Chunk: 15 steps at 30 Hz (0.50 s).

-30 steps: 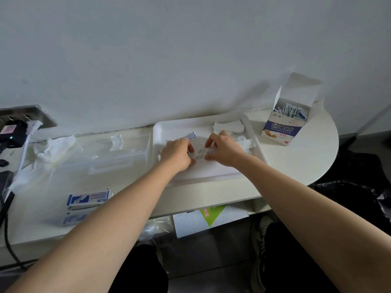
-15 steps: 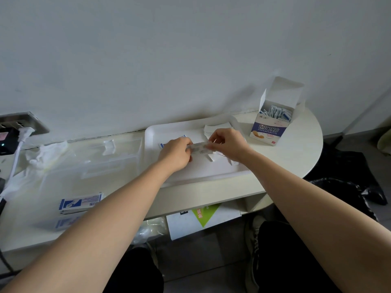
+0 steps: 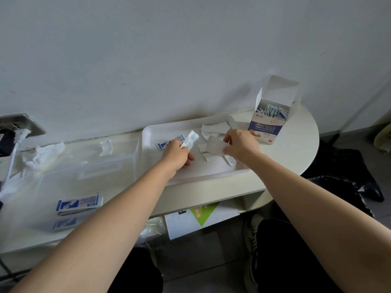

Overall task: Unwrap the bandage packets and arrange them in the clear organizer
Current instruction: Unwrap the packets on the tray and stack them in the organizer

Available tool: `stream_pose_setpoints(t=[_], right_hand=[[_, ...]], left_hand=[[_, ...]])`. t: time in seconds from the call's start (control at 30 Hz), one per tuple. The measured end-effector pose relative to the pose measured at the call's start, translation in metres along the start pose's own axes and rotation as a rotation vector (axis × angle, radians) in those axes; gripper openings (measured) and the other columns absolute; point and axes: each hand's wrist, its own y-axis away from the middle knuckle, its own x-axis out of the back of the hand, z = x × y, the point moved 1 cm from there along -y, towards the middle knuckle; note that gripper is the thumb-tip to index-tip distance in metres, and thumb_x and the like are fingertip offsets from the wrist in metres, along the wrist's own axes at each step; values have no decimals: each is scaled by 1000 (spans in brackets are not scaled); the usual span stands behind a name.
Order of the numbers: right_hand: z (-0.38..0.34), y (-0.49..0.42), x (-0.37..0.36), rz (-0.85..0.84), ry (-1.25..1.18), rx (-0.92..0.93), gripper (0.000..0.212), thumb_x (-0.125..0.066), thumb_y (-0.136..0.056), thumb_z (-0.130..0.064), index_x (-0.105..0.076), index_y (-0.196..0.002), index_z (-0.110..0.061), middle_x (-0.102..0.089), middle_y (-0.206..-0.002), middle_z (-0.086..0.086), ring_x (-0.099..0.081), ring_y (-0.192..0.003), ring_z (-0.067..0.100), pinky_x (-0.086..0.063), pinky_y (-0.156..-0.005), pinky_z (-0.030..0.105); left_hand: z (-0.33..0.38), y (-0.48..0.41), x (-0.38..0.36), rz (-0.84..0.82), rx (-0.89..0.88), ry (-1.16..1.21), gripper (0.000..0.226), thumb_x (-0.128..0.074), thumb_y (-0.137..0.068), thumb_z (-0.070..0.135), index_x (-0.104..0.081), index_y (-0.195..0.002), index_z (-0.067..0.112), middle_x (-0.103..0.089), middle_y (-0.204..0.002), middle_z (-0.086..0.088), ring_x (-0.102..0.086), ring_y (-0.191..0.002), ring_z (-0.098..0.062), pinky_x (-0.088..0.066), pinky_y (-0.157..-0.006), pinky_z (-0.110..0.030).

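Parting: left hand (image 3: 176, 154) pinches packet (image 3: 191, 140), right hand (image 3: 241, 144) wrapper (image 3: 214, 145).

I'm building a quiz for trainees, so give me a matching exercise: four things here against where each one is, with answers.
Things: 1 open bandage box; 2 clear organizer; 3 narrow packet; 4 white wrapper piece.
Places: A in the left hand; B left of the white tray; C in the right hand; D right of the tray.
Pairs: 1-D, 2-B, 3-A, 4-C.
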Motion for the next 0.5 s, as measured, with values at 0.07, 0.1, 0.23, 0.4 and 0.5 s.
stream_pose_setpoints(t=[0.07,0.1,0.23,0.4,0.5], right_hand=[[1,-1,2,64,-130,78,12,-70,-76,-13,-68,-87,-18,-67,-86,1,-57,-75,17,-44,-64,27],[-1,0,2,106,-184,157,10,-72,-76,-13,-69,-84,-18,-65,-83,-1,-53,-69,12,-40,-63,26],[-16,5,2,173,-287,422,12,-77,-72,-9,-71,-76,-18,-57,-77,-6,-42,-61,-3,-39,-59,28],[-30,11,-6,147,-269,559,8,-78,-74,-6,-74,-76,-13,-60,-78,0,-42,-56,-3,-32,-55,10],[-29,10,-8,153,-340,550,11,-76,-72,0,-75,-77,-10,-62,-77,6,-47,-54,6,-38,-56,16]], left_hand=[[0,0,0,-19,38,47,27,-32,-93,2,-53,-110,3,-57,-71,-5,-50,-56,-18,-43,-54,-27],[0,2,1,-45,62,80,27,-31,-94,2,-53,-109,3,-54,-70,-6,-49,-55,-18,-42,-52,-26],[5,8,5,-131,130,195,33,-27,-99,12,-58,-96,5,-53,-71,-9,-49,-54,-19,-44,-51,-26],[10,9,5,-296,181,236,59,-30,-98,54,-63,-89,6,-55,-67,-9,-52,-56,-21,-46,-57,-29],[9,9,3,-323,92,234,36,-54,-94,43,-61,-98,8,-54,-71,-6,-51,-58,-16,-47,-56,-25]])
